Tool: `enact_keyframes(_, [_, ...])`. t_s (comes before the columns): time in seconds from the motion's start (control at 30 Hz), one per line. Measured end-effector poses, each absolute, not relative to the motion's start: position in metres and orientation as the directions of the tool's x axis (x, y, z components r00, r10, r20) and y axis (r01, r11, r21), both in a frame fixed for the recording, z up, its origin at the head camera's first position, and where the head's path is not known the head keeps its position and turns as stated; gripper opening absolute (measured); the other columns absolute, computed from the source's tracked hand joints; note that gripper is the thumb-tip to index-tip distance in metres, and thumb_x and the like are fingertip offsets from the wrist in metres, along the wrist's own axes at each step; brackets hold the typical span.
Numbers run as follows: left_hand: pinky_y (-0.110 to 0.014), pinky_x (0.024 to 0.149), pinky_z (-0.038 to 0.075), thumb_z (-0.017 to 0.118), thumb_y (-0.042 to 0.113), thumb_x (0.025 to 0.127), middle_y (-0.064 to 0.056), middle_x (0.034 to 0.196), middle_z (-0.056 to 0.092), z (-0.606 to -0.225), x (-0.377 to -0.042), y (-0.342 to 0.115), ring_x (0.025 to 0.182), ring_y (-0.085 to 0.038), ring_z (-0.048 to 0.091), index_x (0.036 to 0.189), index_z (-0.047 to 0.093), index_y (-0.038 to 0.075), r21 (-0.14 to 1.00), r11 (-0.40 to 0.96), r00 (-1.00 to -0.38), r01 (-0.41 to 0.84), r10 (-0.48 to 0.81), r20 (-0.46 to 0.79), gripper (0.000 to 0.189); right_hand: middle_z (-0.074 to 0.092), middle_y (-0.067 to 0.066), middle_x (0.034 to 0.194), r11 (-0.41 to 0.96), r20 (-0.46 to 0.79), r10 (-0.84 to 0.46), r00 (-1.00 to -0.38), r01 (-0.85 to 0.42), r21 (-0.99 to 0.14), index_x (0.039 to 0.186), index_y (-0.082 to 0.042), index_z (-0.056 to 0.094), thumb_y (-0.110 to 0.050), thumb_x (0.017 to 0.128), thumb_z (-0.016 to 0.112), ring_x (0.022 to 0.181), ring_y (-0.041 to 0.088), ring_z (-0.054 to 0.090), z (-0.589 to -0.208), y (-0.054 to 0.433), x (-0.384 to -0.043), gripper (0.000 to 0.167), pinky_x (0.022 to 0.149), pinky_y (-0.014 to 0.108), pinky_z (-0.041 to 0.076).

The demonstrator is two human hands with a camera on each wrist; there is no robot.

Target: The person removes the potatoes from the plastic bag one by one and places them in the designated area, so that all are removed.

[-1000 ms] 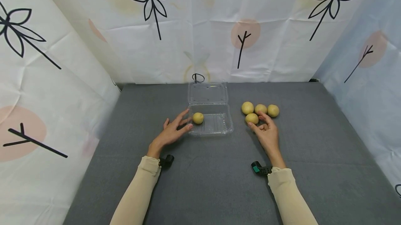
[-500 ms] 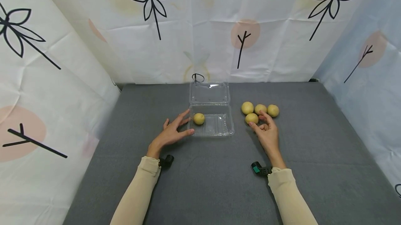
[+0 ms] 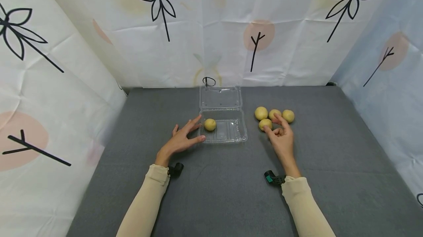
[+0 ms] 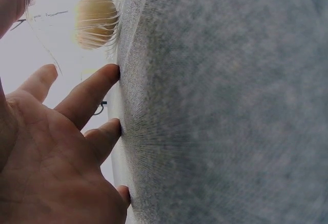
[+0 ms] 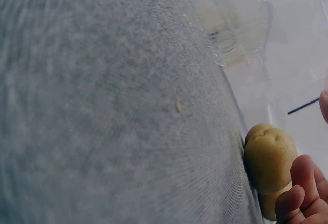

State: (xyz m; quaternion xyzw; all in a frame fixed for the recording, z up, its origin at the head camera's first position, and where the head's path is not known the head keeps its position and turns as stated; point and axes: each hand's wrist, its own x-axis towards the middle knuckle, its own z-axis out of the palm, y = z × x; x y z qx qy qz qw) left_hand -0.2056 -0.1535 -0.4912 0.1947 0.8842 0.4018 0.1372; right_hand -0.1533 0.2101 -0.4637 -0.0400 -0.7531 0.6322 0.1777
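A clear plastic clamshell box (image 3: 228, 134) lies with its lid raised at the back, one round yellow potato (image 3: 209, 124) in its left part. At the box's left edge is my left hand (image 3: 183, 139), fingers spread and straight. The left wrist view shows its fingers (image 4: 87, 96) apart, with a potato (image 4: 96, 23) beyond the plastic. My right hand (image 3: 282, 136) hovers at the nearest potato (image 3: 264, 124) of the group; its thumb overlaps that potato's edge. In the right wrist view, bent fingers (image 5: 303, 175) are beside a potato (image 5: 270, 157), the thumb apart from it.
Several potatoes sit right of the box, among them a back-left one (image 3: 261, 113) and a right one (image 3: 288, 116). They stand close together on the grey tabletop (image 3: 218, 189). A patterned white cloth (image 3: 281, 57) hangs behind and at both sides.
The box has shifted slightly right and nearer, its potato along with it. My right thumb and index finger have moved only slightly at the nearest potato.
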Motion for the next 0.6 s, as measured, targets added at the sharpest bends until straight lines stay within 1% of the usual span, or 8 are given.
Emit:
enact_keyframes(0.17, [-0.066,0.119,-0.014,0.066,0.049,0.097,0.0,0.16,0.045,-0.492,-0.206,-0.153,0.161,-0.03,0.008,0.163,0.013,0.042,0.764,0.604,-0.887,0.227,0.452,-0.094,0.085,0.061,0.032,0.119,0.24,0.278,0.226,-0.933,-0.224,-0.945,0.141,0.001,0.058,0.002,0.09,0.075,0.057,0.007,0.05,-0.459,0.201,-0.155,0.054,0.052,0.016,0.039])
enact_keyframes(0.27, [-0.066,0.119,-0.014,0.066,0.05,0.097,0.001,0.16,0.045,-0.492,-0.206,-0.153,0.161,-0.029,0.007,0.163,0.013,0.043,0.762,0.608,-0.887,0.222,0.45,-0.1,0.084,0.062,0.03,0.116,0.255,0.292,0.2,-0.935,-0.238,-0.937,0.139,0.003,0.059,0.002,0.089,0.076,0.059,0.006,0.05,-0.46,0.195,-0.157,0.054,0.053,0.017,0.039])
enact_keyframes(0.37, [-0.066,0.119,-0.014,0.065,0.051,0.097,0.001,0.16,0.045,-0.492,-0.206,-0.153,0.161,-0.029,0.007,0.163,0.012,0.044,0.759,0.615,-0.889,0.216,0.445,-0.108,0.084,0.064,0.03,0.114,0.275,0.307,0.179,-0.935,-0.252,-0.928,0.138,0.001,0.061,0.001,0.087,0.078,0.061,0.004,0.05,-0.47,0.191,-0.164,0.054,0.054,0.017,0.039])
enact_keyframes(0.47, [-0.067,0.119,-0.014,0.065,0.052,0.097,0.001,0.16,0.045,-0.492,-0.206,-0.153,0.161,-0.028,0.007,0.162,0.013,0.045,0.758,0.618,-0.89,0.21,0.441,-0.113,0.084,0.067,0.027,0.114,0.32,0.334,0.154,-0.93,-0.273,-0.907,0.136,-0.004,0.064,-0.002,0.086,0.081,0.065,0.007,0.053,-0.482,0.188,-0.17,0.053,0.058,0.016,0.04])
enact_keyframes(0.6, [-0.067,0.118,-0.015,0.066,0.051,0.097,0.0,0.16,0.045,-0.491,-0.206,-0.153,0.161,-0.029,0.007,0.163,0.013,0.044,0.762,0.613,-0.891,0.208,0.441,-0.111,0.085,0.07,0.02,0.115,0.387,0.368,0.113,-0.923,-0.3,-0.872,0.133,-0.014,0.069,-0.01,0.084,0.085,0.076,0.019,0.058,-0.487,0.182,-0.173,0.052,0.068,0.022,0.045])
